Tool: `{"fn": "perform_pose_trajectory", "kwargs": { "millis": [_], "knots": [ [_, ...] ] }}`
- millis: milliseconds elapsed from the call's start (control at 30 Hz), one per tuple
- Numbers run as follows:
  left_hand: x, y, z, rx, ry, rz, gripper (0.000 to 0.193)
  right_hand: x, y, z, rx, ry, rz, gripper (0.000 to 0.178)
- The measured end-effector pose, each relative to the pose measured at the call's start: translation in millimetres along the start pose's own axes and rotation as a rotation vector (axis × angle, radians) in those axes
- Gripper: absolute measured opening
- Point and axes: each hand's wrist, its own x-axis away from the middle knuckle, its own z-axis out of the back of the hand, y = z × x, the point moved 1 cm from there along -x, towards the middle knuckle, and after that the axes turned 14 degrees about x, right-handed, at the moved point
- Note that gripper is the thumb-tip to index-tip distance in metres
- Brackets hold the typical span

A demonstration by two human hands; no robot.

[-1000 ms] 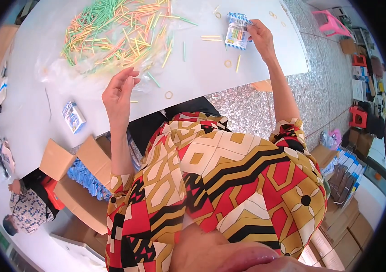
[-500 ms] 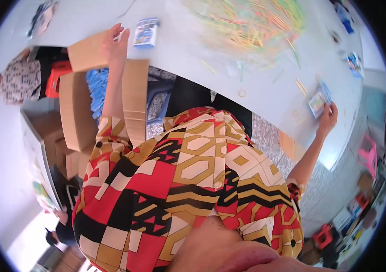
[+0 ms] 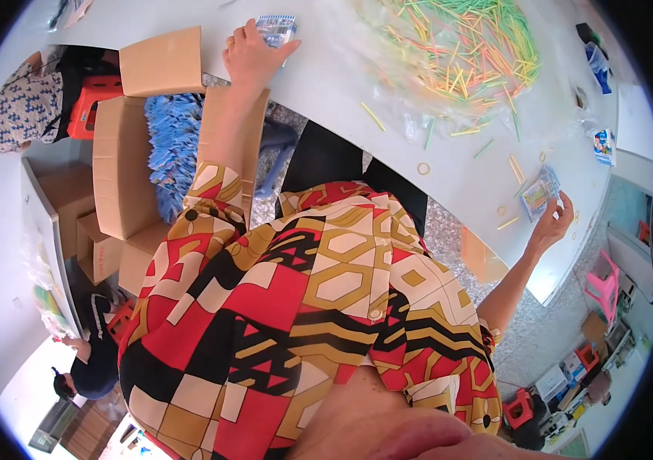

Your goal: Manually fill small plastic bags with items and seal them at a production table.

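Note:
On the white table at the far left lies a blue-and-white plastic packet point(image 3: 280, 28). My left hand point(image 3: 251, 60) is over its near-left edge, thumb stretched out and fingers apart; whether it touches the packet I cannot tell. Over at the right, my right hand point(image 3: 552, 225) pinches the lower right corner of another small blue-and-white packet point(image 3: 539, 195), which rests on the table or just above it. Below my left forearm stands an open cardboard box point(image 3: 117, 172) filled with many blue packets point(image 3: 175, 149).
A clear plastic sheet or bag with many thin coloured sticks point(image 3: 487, 46) covers the far middle of the table. Loose sticks point(image 3: 372, 116) and rubber-band-like rings point(image 3: 424, 169) lie nearer. Another packet point(image 3: 602, 146) is at the right. Two people point(image 3: 31, 107) are at the left.
My left hand has moved from above the box to the edge of the far-left packet. My right hand stays at its packet's corner. The whole view has shifted somewhat.

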Motion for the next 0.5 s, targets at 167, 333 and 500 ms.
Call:
{"fn": "perform_pose_trajectory", "kwargs": {
  "millis": [167, 333, 500],
  "knots": [
    [-2.2, 2.0, 0.2, 0.017, -0.003, 0.019, 0.088, 2.1, -29.9, -1.0, -0.062, -0.05, 0.058, 0.022],
    [-3.7, 2.5, 2.6, 0.1, -0.01, 0.066, 0.085, 2.7, -56.4, 3.0, -0.125, -0.072, 0.094, 0.023],
    [-6.8, 7.9, 13.9, 0.085, -0.009, 0.137, 0.083, 2.5, -68.7, 2.9, -0.147, -0.086, 0.134, 0.022]
  ]
}}
